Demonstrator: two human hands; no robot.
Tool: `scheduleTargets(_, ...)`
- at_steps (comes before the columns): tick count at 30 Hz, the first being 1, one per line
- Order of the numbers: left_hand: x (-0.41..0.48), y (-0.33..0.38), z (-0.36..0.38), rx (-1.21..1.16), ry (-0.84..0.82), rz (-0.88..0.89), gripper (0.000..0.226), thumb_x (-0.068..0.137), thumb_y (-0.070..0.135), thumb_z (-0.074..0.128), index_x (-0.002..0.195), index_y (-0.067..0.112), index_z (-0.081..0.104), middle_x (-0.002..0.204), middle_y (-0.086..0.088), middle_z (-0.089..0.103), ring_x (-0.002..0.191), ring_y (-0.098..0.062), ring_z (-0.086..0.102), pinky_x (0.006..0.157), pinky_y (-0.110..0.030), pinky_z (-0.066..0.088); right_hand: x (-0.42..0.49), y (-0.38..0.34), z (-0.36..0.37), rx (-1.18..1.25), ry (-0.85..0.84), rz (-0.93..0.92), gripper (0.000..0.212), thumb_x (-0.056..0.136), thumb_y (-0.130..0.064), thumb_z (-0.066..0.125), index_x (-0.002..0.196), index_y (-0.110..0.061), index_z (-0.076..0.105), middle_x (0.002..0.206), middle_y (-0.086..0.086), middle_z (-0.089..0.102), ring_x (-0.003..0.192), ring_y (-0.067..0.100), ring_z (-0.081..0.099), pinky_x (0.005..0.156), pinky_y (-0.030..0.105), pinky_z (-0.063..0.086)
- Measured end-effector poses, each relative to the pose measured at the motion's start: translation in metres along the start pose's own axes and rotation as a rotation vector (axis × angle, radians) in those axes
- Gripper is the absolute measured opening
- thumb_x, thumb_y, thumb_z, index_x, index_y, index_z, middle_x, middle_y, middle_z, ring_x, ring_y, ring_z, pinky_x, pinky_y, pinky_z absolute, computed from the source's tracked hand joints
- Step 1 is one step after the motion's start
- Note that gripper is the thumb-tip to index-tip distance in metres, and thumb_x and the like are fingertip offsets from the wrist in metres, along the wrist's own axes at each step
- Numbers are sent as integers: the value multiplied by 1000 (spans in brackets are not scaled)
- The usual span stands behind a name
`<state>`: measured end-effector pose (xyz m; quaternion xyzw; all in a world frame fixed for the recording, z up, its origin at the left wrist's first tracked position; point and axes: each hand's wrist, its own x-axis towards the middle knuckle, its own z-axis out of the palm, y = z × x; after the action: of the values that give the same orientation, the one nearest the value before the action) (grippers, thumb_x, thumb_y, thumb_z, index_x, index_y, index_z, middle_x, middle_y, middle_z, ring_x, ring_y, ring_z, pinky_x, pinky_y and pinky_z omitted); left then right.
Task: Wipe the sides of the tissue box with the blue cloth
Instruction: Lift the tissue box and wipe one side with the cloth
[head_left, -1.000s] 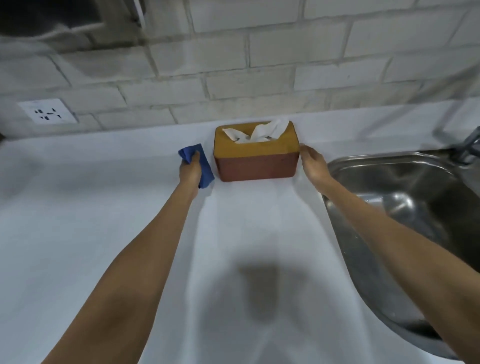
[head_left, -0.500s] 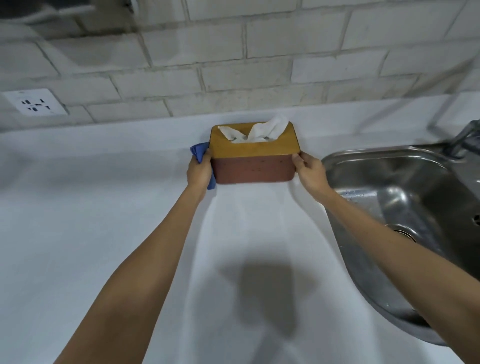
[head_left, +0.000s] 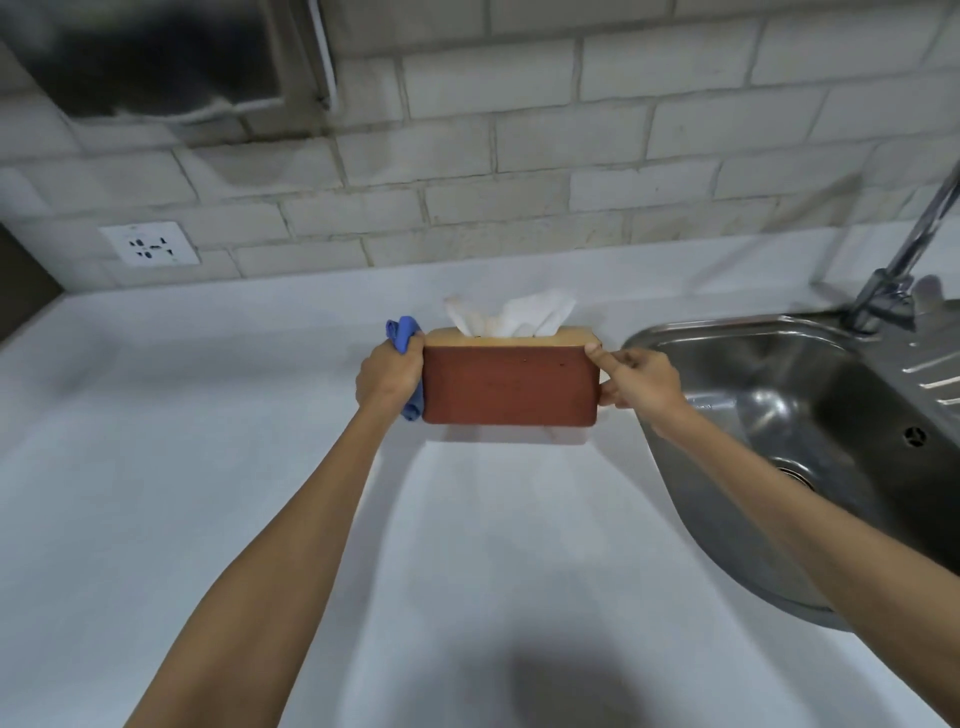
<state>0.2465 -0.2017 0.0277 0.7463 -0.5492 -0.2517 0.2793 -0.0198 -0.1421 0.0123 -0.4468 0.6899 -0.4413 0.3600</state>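
The tissue box (head_left: 509, 384) has reddish-brown sides and a tan wooden lid, with white tissue (head_left: 511, 314) sticking out of the top. It is held above the white counter, its long front side facing me. My left hand (head_left: 387, 376) is shut on the blue cloth (head_left: 402, 332) and presses it against the box's left end; blue shows above and below my fingers. My right hand (head_left: 636, 382) grips the box's right end, thumb on the front upper corner.
A steel sink (head_left: 810, 431) lies close to the right of the box, with a tap (head_left: 893, 291) at its far right. A brick wall with a white socket (head_left: 150, 244) runs behind the white counter (head_left: 208, 467).
The box has come up off the counter and toward me, held between both hands. My left hand with the cloth moved from beside the box onto its left end.
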Motion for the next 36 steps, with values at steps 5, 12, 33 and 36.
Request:
scheduleTargets(5, -1, 5, -12, 63, -14, -3, 40, 93, 44, 35, 86, 11, 55, 86, -7, 57, 79, -25, 52, 70, -31, 38, 1, -4, -8, 57, -106, 67, 65, 72, -58, 69, 119, -14, 58, 64, 9, 72, 53, 15, 70, 58, 26, 53)
scheduleTargets(12, 5, 18, -9, 52, 40, -10, 38, 93, 40, 35, 84, 10, 56, 85, -8, 58, 77, -27, 53, 69, -33, 41, 21, 1, -10, 14, -295, 42, 106, 63, -79, 54, 148, -23, 26, 137, 10, 48, 120, 20, 51, 97, 32, 38)
scheduleTargets(33, 9, 18, 21, -362, 84, 73, 52, 91, 57, 40, 130, 21, 44, 112, -15, 60, 105, -31, 58, 93, -39, 47, 80, 8, 24, 330, -520, 66, 52, 57, -74, 63, 85, -42, 32, 95, -13, 48, 93, 7, 49, 97, 33, 32)
scheduleTargets(36, 10, 16, 28, -357, 141, 108, 57, 90, 56, 43, 136, 23, 41, 108, -12, 60, 96, -25, 58, 86, -34, 44, 83, 9, 25, 329, -509, 59, 51, 57, -73, 63, 84, -42, 33, 94, -13, 49, 91, 6, 50, 92, 30, 36)
